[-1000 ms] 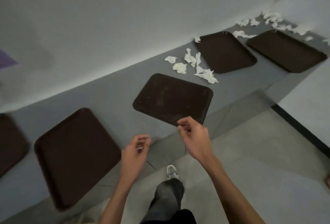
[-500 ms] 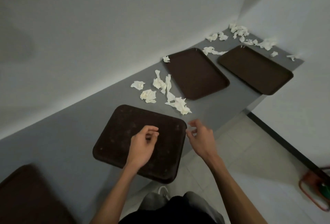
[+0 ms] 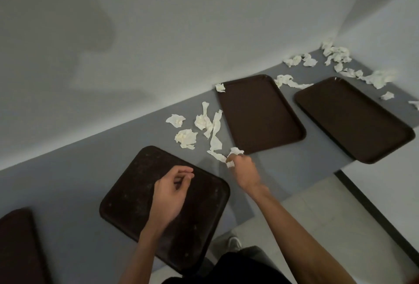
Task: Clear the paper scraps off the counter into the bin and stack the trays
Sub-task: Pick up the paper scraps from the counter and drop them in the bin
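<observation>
My right hand (image 3: 243, 170) is down on the grey table (image 3: 68, 184), fingers pinched closed around a crumpled white paper scrap (image 3: 234, 152); bits of it poke out above and below the knuckles, and a thin torn strip (image 3: 217, 156) trails away from the grip to the left. My left hand (image 3: 172, 195) hovers over the nearest tray (image 3: 136, 193), fingers curled loosely inward, thumb near the fingertips, nothing in it that I can see.

That nearest tray is dark brown, rectangular with rounded corners and a low raised rim, its surface dull and speckled; one corner hangs past the table's front edge. Another tray's edge (image 3: 15, 245) shows at the far left. Two more of the same kind, the middle tray (image 3: 260, 113) and the far tray (image 3: 353, 120), lie flat further right, smoother looking.

Between the nearest and middle trays sits a cluster of scraps (image 3: 199, 129): soft, wrinkled tissue-like wads and a long twisted ribbon. One small wad (image 3: 220, 87) touches the middle tray's back corner. A flattened strip (image 3: 288, 81) lies between the two right-hand trays, and a scattered heap (image 3: 335, 57) fills the table's far corner against the pale wall (image 3: 158, 34).

The floor (image 3: 328, 227) below is light tile.
</observation>
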